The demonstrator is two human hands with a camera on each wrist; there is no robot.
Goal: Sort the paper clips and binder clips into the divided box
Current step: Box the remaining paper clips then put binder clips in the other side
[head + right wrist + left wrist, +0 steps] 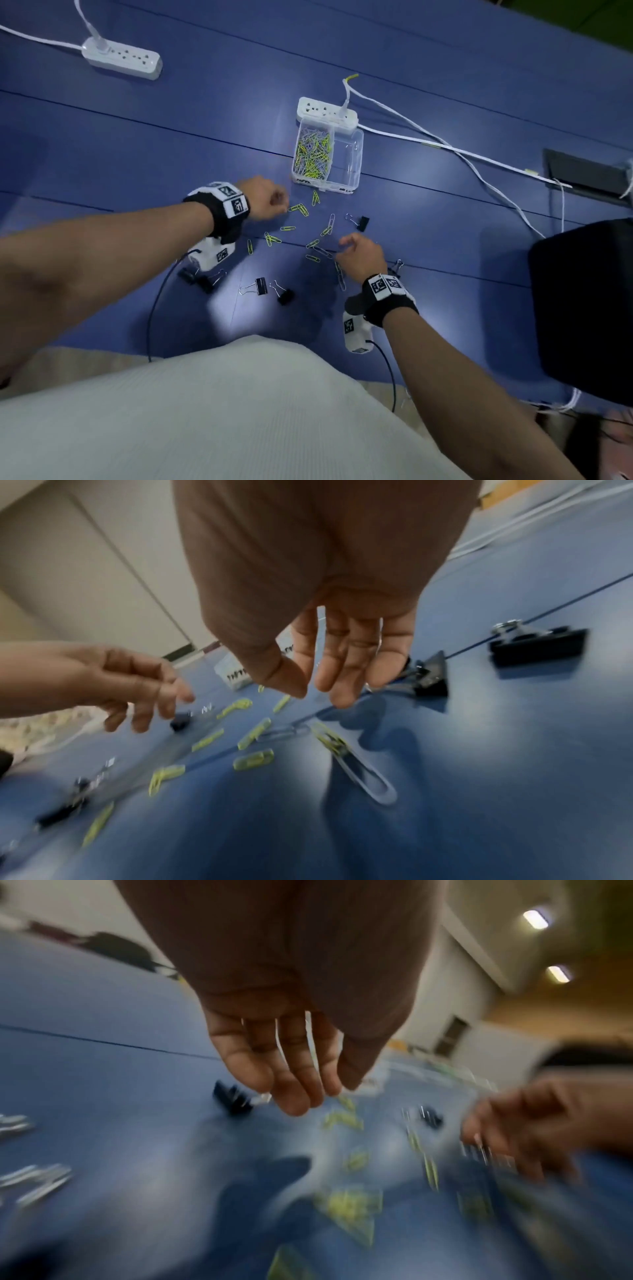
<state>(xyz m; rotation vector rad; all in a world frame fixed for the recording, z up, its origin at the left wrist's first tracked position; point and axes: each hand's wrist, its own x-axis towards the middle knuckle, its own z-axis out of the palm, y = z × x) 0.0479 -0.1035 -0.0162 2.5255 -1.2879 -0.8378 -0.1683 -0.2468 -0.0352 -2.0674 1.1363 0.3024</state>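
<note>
A clear divided box [356, 186] stands on the blue table; its left compartment holds a heap of yellow and silver paper clips [313, 154], and its right compartment looks bare. Loose paper clips [310, 233] lie scattered in front of it. Black binder clips [260, 286] [363, 222] lie around them. My left hand [274, 204] [308, 1096] hovers over the clips nearest the box, fingers loosely bent and holding nothing. My right hand [349, 248] [318, 696] hangs over the clips lower right, empty, above a long silver paper clip [366, 780] and beside two binder clips [431, 677].
A white power strip [327, 111] touches the box's far end, and its cables [445, 147] run right. Another strip [121, 58] lies far left. A black bulky object [582, 308] stands at the right edge, with a dark panel [585, 174] behind it.
</note>
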